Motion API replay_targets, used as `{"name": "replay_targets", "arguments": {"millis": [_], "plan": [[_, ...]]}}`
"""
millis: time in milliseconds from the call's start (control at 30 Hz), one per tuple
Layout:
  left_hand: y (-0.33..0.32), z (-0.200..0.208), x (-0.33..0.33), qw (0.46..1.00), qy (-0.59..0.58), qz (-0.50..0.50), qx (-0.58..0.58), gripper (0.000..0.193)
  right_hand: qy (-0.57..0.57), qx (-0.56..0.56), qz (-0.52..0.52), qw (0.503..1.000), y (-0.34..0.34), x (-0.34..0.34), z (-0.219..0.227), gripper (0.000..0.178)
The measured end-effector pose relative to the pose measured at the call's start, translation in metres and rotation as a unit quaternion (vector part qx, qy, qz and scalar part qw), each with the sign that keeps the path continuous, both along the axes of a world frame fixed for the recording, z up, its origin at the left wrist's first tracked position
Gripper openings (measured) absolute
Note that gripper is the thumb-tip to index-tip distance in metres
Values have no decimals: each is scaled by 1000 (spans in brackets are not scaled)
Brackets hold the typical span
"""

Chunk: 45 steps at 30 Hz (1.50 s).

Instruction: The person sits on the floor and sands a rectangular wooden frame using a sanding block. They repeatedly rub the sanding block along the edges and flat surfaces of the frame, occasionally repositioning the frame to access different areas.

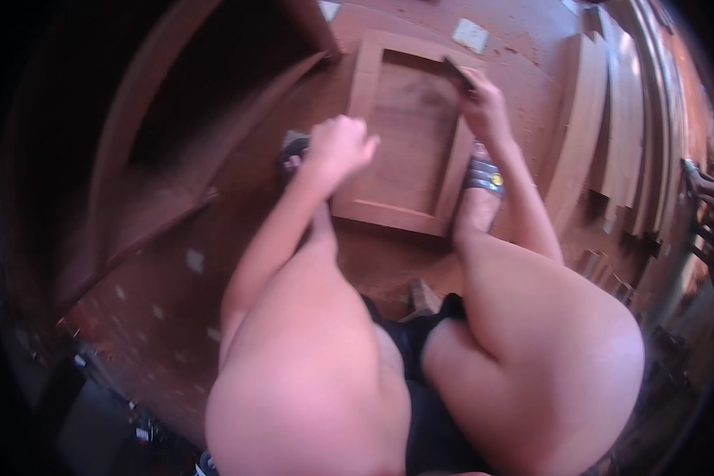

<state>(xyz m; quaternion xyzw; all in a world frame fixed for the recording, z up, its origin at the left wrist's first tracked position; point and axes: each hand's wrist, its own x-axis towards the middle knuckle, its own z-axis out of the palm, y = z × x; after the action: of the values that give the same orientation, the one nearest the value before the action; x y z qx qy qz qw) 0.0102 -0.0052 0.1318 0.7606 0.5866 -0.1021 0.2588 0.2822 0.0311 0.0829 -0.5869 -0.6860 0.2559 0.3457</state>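
A wooden panel with a raised frame (pixel 357 89) lies flat on the floor between my feet. My left hand (pixel 339 149) is over the frame's left side, its fingers curled together. What they hold, if anything, is hidden, and I cannot tell whether the hand touches the wood. At the frame's upper right corner, my right hand (pixel 486 109) is closed round a dark, narrow, flat piece (pixel 458 73) that points up and to the left. Its exact kind does not show. The panel's recessed middle (pixel 412 135) carries a darker patch near the top.
To the left stands a large dark wooden carcass (pixel 119 159) with open sides. Long boards (pixel 575 119) are stacked along the right. A pale square scrap (pixel 470 36) lies beyond the panel, near scattered shavings. A small wood block (pixel 424 297) is between my legs.
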Motion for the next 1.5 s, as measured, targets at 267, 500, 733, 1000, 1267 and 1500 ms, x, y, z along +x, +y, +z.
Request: {"name": "replay_targets", "arguments": {"millis": [267,500,733,1000,1267,1500], "plan": [[88,-38,31,896,-415,-130,93,55,-102,53,95,989,0,-54,-33,41],[39,-32,30,912,-383,-103,104,49,-50,105,141,983,-34,-48,-38,22],[24,-14,23,887,-459,-32,-43,20,98,-125,147,976,-89,-36,-31,18],[33,-6,35,846,-527,69,48,19,45,91,98,990,-29,-32,-23,36],[19,-37,15,879,-465,-98,-44,33,46,72,158,984,-77,-28,-38,40],[21,-21,11,851,-469,-4,-237,20,81,-88,247,962,-87,-22,-19,18]]}}
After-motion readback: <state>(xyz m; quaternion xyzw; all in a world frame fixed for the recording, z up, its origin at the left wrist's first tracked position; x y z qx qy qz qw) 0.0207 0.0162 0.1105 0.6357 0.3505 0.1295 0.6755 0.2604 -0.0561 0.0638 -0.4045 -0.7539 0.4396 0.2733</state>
